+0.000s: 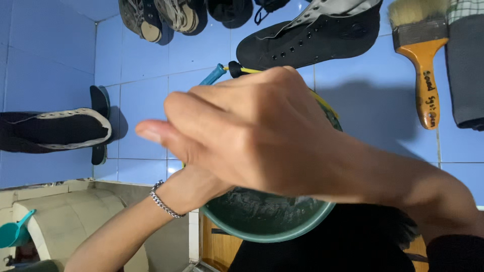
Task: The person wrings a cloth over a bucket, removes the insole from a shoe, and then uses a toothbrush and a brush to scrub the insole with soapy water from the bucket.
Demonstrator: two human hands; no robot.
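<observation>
Right hand (252, 136) fills the middle, fingers loosely curled, can't tell if it grips anything. Left hand (194, 186), bracelet on the wrist, is mostly hidden behind it, so no idea about its fingers. Green bowl (267, 221) sits just under both. One brush (421, 55) top right, wooden handle with handwriting. Black shoe (312, 38) above, another shoe (55, 131) left.

home wash area, likely a bathroom or laundry corner used for cleaning shoes. blue tiled floor (146, 95) all around the hands. black canvas shoe (312, 40) just beyond them, another shoe (55, 131) off to one side, more pairs further out. green basin (267, 221) with soapy residue directly beneath. wooden-handled brush (423, 55) lying nearby.
</observation>
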